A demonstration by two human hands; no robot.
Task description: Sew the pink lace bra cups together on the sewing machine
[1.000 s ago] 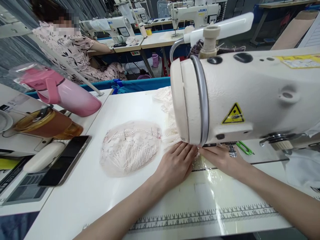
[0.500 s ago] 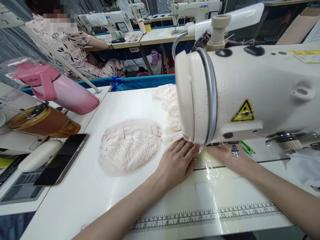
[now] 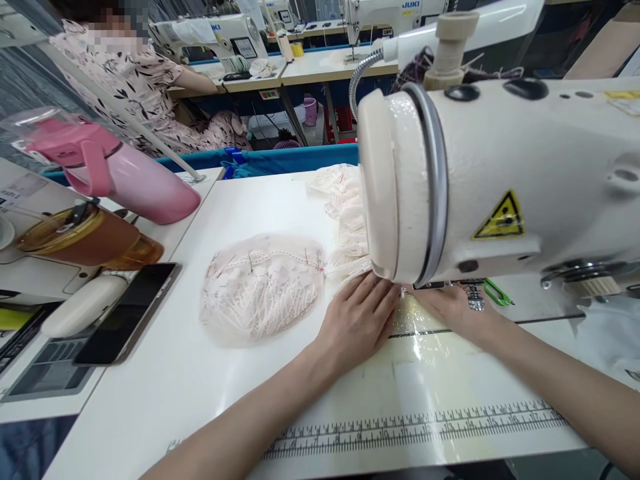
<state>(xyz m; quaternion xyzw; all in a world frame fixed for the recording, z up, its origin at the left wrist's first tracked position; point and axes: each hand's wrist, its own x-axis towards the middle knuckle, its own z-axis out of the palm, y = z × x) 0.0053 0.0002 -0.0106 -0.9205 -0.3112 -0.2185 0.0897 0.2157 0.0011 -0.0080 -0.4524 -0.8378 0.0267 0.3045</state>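
Beneath the rounded end of the sewing machine (image 3: 505,153), we have both hands gathered close together at the near side of the pale, ruffled lace (image 3: 347,233). We judge this lace to be light, limp and very soft, with no stiffness to hold its own shape; its open, stringy texture looks easy to snag or stretch. It probably wants flat, gentle pressure from several fingers along its firmer edge, rather than a pinch on the loose ruffles, which would likely pucker under a pull. The white table (image 3: 155,400) looks smooth and glossy, so we expect the cloth to slide readily across it.

The lace lies ahead of our left hand (image 3: 357,317), running along the left flank of the machine towards the far side of the table, and its near end meets our fingertips. That hand rests palm down, fingers side by side and gently bent; its thumb is hidden, so we cannot tell whether it pinches anything. Our right hand (image 3: 453,307) reaches in from the other side, its fingers partly covered by the machine, and we cannot tell what they hold. Just beyond it lie green snips (image 3: 497,292). Left of our left hand, apart from it, sits an oval lace piece (image 3: 263,290) with dark marks like pins.
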